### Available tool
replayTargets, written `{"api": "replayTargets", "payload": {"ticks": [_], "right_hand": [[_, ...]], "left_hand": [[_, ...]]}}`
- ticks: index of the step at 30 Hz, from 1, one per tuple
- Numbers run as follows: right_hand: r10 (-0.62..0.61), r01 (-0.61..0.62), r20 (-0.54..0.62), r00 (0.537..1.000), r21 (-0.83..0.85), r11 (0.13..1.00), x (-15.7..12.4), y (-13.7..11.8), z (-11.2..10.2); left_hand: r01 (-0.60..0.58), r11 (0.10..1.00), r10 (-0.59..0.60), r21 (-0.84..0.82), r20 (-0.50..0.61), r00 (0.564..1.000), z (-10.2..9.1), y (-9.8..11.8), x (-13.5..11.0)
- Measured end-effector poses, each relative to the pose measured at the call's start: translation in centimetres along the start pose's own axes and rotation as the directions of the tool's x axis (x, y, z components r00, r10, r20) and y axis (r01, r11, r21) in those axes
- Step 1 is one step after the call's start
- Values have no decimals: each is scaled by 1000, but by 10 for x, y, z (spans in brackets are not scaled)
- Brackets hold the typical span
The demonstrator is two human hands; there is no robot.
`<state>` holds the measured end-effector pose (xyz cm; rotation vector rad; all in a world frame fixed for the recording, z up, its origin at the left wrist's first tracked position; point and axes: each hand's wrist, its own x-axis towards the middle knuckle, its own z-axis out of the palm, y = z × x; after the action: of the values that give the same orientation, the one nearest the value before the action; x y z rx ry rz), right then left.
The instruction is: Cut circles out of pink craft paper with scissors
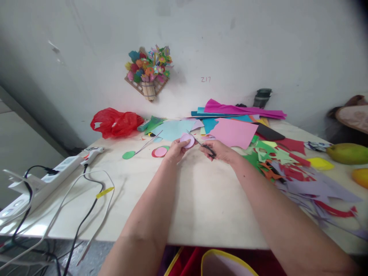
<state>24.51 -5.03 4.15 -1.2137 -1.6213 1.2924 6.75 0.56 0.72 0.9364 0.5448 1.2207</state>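
Note:
My left hand [176, 150] pinches a lilac paper circle [187, 140] above the table. In my right hand [220, 150] is a pair of scissors [209, 150], its black handles around my fingers. The blades point left, up to the right edge of the circle; whether they touch it I cannot tell. Left of my left hand, a pink paper circle [160, 151] and a red one overlap on the table. Farther left lies a green paper circle [128, 155], with thin wire-like sticks [148, 142] beside it.
Paper scraps [270, 153] heap on the right, near a green mango-like fruit [347, 153]. Behind my hands lie a pink sheet [234, 132], a light blue sheet [174, 129] and a red plastic bag [116, 122]. A power strip [61, 166] with cables runs along the left edge.

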Motion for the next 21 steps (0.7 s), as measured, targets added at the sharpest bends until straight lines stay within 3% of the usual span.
{"api": "replayTargets", "payload": {"ticks": [9, 21], "right_hand": [[-65, 66, 31, 997, -24, 998, 9, 15, -6], [-78, 78, 3, 997, -78, 994, 6, 9, -6]], "left_hand": [[33, 999, -33, -25, -22, 999, -1, 4, -3], [44, 999, -44, -13, 40, 998, -7, 2, -1]]}}
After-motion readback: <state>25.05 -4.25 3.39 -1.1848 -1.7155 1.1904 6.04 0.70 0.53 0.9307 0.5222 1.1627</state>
